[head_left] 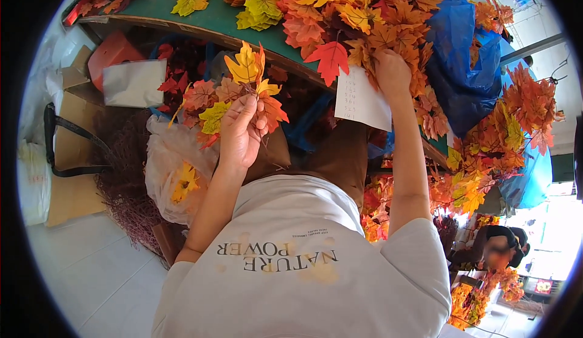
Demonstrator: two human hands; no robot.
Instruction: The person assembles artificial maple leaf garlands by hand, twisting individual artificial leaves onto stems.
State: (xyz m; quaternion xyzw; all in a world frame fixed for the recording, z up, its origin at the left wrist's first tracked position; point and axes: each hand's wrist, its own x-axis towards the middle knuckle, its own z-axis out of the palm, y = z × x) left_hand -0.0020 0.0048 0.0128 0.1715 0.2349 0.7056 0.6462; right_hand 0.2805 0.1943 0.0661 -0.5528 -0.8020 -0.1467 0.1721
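Observation:
My left hand (243, 133) is closed around the thin stems of a small bunch of artificial maple leaves (244, 71), in yellow, orange and red. The bunch stands above the fist, in front of the table edge. Farther right, my right hand (392, 74) reaches into a heap of orange artificial maple leaves (384, 34) on the table. Its fingers are curled at the leaves, and their tips are partly hidden. Just left of that wrist, a white paper sheet with handwriting (363, 104) hangs over the table edge. A single red leaf (330, 60) lies beside the sheet.
The green tabletop (164, 11) carries yellow-green leaves (260, 13) at its far left. A blue plastic bag (458, 64) stands at right. Left of my legs are a clear plastic bag (173, 177), purple twigs (130, 198) and a cardboard box (76, 183). Another person (495, 247) is at far right.

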